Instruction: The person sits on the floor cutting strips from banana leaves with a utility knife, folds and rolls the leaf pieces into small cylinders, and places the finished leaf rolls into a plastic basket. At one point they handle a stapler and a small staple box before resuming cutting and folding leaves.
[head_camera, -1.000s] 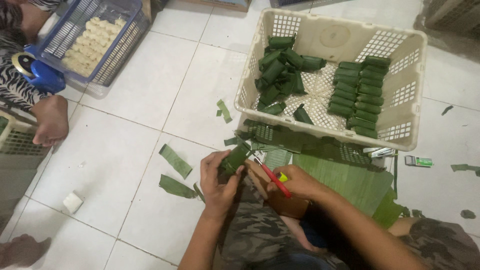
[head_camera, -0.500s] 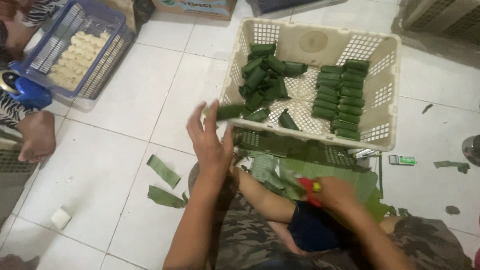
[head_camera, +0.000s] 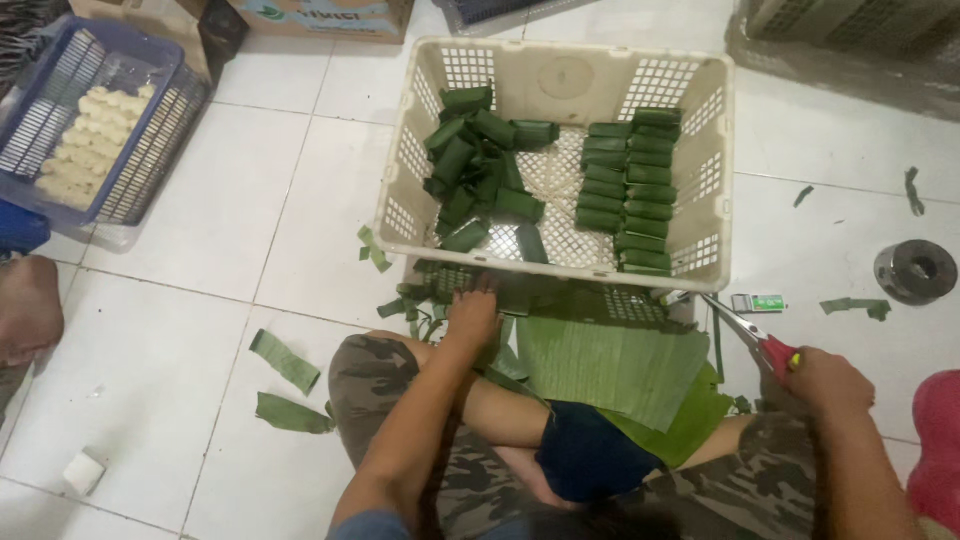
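Green leaf rolls (head_camera: 628, 190), one basket (head_camera: 560, 70)

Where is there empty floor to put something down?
Bare tiles lie between the blue crate and the cream basket, and right of the basket toward the metal ring. It is crowded below the basket, with leaf sheets and scraps.

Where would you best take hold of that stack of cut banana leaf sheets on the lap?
Probably by the leaf sheets' near left edge, coming from the left hand's side. The sheets lie flat and overlapped, and that edge hangs free over the knee, while the right hand holds scissors.
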